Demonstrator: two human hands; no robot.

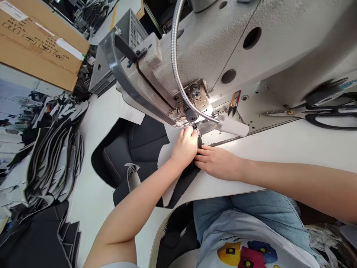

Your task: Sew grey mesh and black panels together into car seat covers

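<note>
Black padded fabric with stitched seams and a pale backing lies on the white table, its edge running under the needle area of a sewing machine. My left hand is closed on this fabric close to the presser foot, fingers bent and pressed together. Just right of it, my right hand lies nearly flat, fingers stretched out and touching the black fabric's edge. The machine's lamp lights the spot in front of both hands. The fingertips of my left hand are partly hidden near the foot.
Black-handled scissors and thread snips rest by the machine bed on the right. Stacks of cut grey-black pieces stand at the left, under a cardboard box. A grey plastic crate is behind the machine.
</note>
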